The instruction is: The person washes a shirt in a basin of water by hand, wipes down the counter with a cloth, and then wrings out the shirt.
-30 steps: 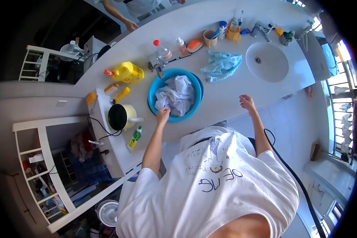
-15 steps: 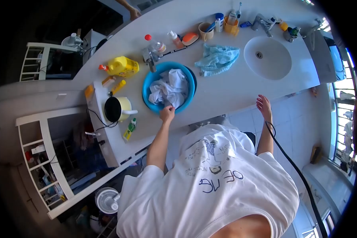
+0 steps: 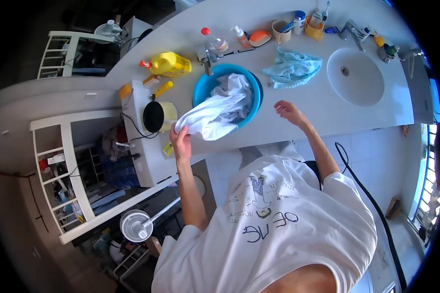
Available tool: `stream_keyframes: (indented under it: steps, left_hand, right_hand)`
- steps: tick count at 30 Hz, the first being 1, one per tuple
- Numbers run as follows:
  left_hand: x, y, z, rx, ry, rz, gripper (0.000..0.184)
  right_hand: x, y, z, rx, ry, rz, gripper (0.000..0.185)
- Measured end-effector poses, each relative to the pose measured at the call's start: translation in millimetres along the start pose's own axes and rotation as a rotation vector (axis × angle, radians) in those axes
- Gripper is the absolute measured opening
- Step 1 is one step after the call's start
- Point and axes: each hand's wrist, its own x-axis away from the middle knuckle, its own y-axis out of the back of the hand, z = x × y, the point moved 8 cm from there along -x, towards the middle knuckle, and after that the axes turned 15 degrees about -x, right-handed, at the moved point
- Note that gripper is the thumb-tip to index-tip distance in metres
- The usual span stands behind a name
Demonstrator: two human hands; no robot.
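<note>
A round blue basin stands on the white counter, below a tap. White cloth is bunched inside it, and one part stretches out over the near left rim. My left hand pinches the end of that part, left of the basin. To the right of the basin my right hand hovers over the counter edge, fingers apart and holding nothing. A light blue cloth lies crumpled on the counter beyond my right hand.
Left of the basin are a yellow jug, a cream pot and a yellow-green bottle. Behind it stand a clear red-capped bottle, a pump bottle and cups. A sink is at right.
My left hand has moved left and pulled part of the white cloth out over the basin's rim. My right hand has moved in towards the basin. The view has shifted.
</note>
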Motion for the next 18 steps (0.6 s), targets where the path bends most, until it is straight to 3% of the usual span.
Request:
stream_keyframes:
  steps: [4,6,9,12,14,16,17,18]
  left_hand:
    - [-10,6,-30,0.083,0.05,-0.012,0.035]
    - [-19,12,-34,0.117,0.036,0.023,0.045]
    - [-40,21,-38,0.408,0.008,0.08,0.059]
    - [-63,8,-51,0.765,-0.013,0.385,0.063]
    - [-70,1,-81,0.719,-0.057,0.424,0.057]
    - [-78,10,-96,0.32,-0.006,0.222,0.053]
    - [-76,7,-112,0.28,-0.03,0.217,0.037]
    - [-78,8,-119,0.288,-0.025,0.224,0.037]
  right_hand:
    - [-21,-90,28,0.305,0.032,0.295,0.026]
    - [-31,-120,49,0.334,0.072,0.254,0.039]
    - [-56,-167,74,0.255,0.15,0.137,0.052]
    - [-78,-208,82,0.264,0.301,0.069,0.056]
    - [-92,-212,86,0.321,0.37,-0.003,0.048]
    - [-99,-193,100,0.321,0.47,-0.222,0.034]
    - [-98,-180,103,0.172,0.477,-0.291,0.025]
    - [-95,-165,110,0.161,0.513,-0.353,0.025]
